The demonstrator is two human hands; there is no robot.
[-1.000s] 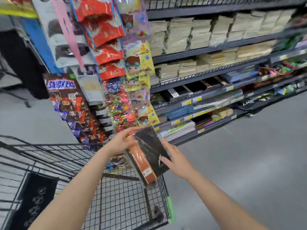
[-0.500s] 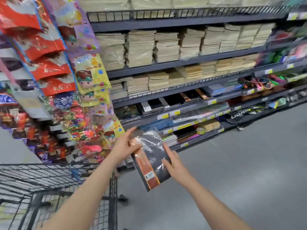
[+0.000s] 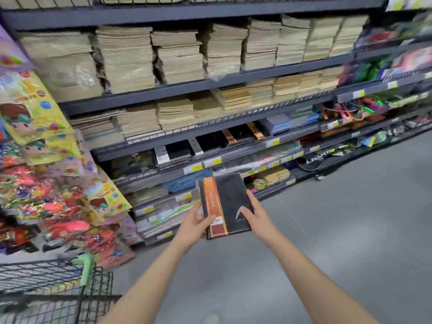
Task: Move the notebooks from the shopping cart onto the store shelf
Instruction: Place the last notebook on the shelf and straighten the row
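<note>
We have swung away from the shopping cart; our left hand and right hand, fingers clasping the notebook, now carry it out over the floor toward matching black notebooks on the shelf.

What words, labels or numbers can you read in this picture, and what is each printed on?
None can be read for certain.
Notebook orange spine strip: print too blurred.
Notebook's white barcode sticker: too small.
Yellow shelf price tags: blurred.
Black item with white lettering: unreadable.
Candy bags: blurred.
</note>
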